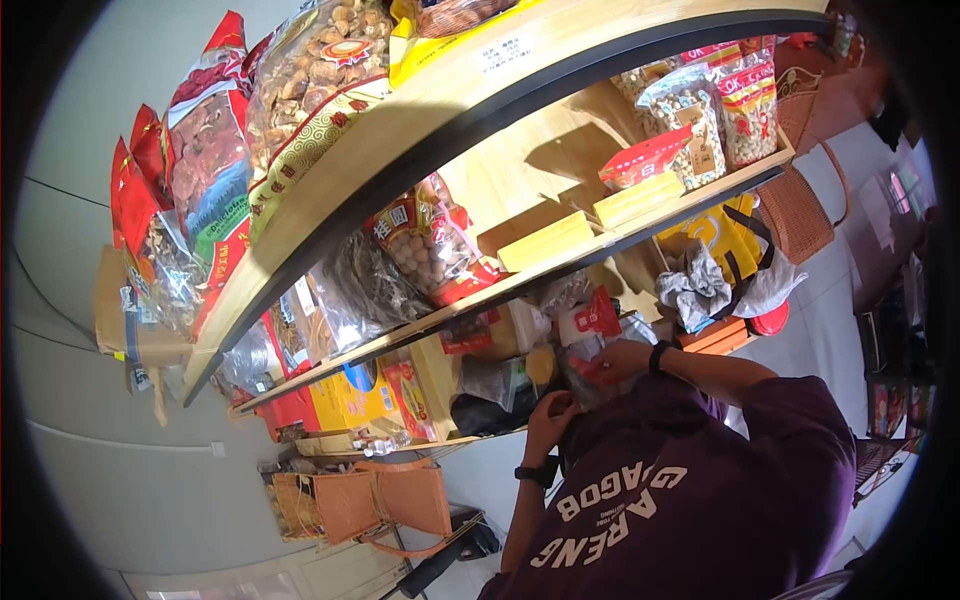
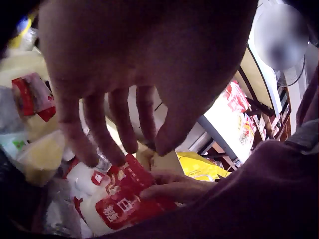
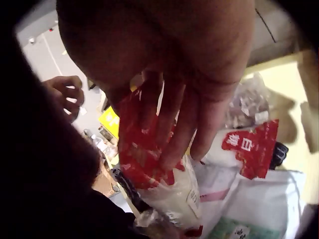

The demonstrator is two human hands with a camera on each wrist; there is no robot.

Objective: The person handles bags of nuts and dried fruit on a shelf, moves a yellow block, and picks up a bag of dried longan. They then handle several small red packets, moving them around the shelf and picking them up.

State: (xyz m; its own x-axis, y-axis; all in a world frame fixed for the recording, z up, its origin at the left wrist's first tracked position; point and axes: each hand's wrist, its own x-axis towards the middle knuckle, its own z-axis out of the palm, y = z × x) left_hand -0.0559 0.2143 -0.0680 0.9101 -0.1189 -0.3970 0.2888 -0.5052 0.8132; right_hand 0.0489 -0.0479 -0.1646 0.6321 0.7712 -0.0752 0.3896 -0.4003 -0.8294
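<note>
My right hand (image 3: 174, 99) grips a red-and-white bag of white sugar (image 3: 149, 159) by its red upper part. In the left wrist view the same bag (image 2: 122, 206) shows its label, with my right hand's fingers (image 2: 172, 190) on it. My left hand (image 2: 134, 89) hangs loosely curled and holds nothing, its fingertips overlapping the bag in that view. In the head view my left hand (image 1: 553, 415) is left of and below my right hand (image 1: 618, 362), at the lower shelf. Another red-and-white sugar bag (image 3: 249, 147) lies beside the held one.
Clear bags (image 3: 249, 99) and a white-and-green packet (image 3: 254, 209) lie near my right hand. Above are a wooden shelf (image 1: 520, 140) with a black edge, a longan bag (image 1: 420, 245) and yellow blocks (image 1: 545, 242). Woven baskets (image 1: 800, 215) stand to the right.
</note>
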